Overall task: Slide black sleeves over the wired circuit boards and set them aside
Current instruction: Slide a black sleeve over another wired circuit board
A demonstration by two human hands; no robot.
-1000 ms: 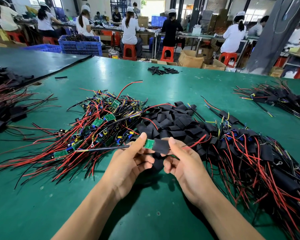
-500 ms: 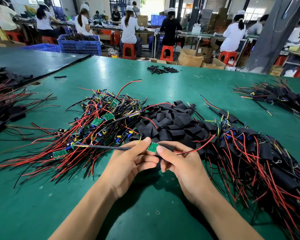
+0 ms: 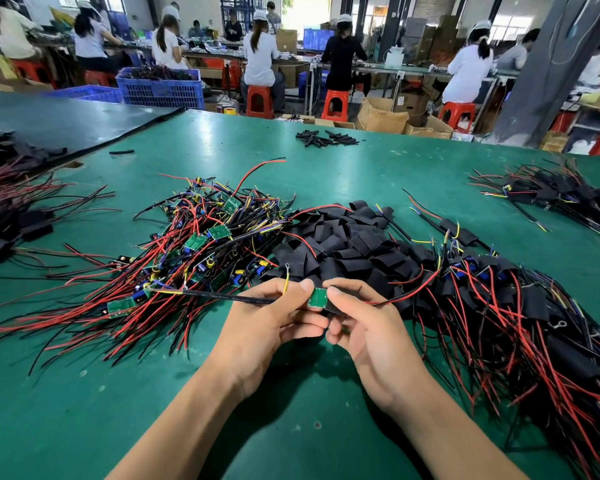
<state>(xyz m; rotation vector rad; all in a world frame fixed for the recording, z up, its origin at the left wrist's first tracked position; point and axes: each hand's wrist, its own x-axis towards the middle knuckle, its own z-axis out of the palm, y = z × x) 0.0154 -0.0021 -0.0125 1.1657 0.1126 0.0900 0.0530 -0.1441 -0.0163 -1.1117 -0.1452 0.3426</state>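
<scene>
The two thumbs have drawn closer over the past second. The broad black patch that lay open between them is now mostly covered, and only a small green square of the circuit board (image 3: 317, 297) still shows.

The left hand (image 3: 267, 327) pinches the board's left end, with the thumb on top and the fingers curled beneath. The right hand (image 3: 368, 334) is also curled, its thumb tip against the board's right edge. It grips the black sleeve (image 3: 334, 309), of which only a sliver shows below the board. How far the sleeve covers the board cannot be told.

Both hands hold the piece just above the green surface (image 3: 291, 427) — near its front, in the middle. A black cable (image 3: 222, 296) runs left from the left hand's grip, a yellow wire (image 3: 286, 278) rises over its thumb, and a red wire (image 3: 409, 289) trails right from under the right hand.

Beyond the hands lie three heaps: bare wired boards (image 3: 205, 244) to the left, loose sleeves (image 3: 343, 244) in the centre, and sleeved boards (image 3: 499, 306) to the right — the middle heap touching both neighbours.
</scene>
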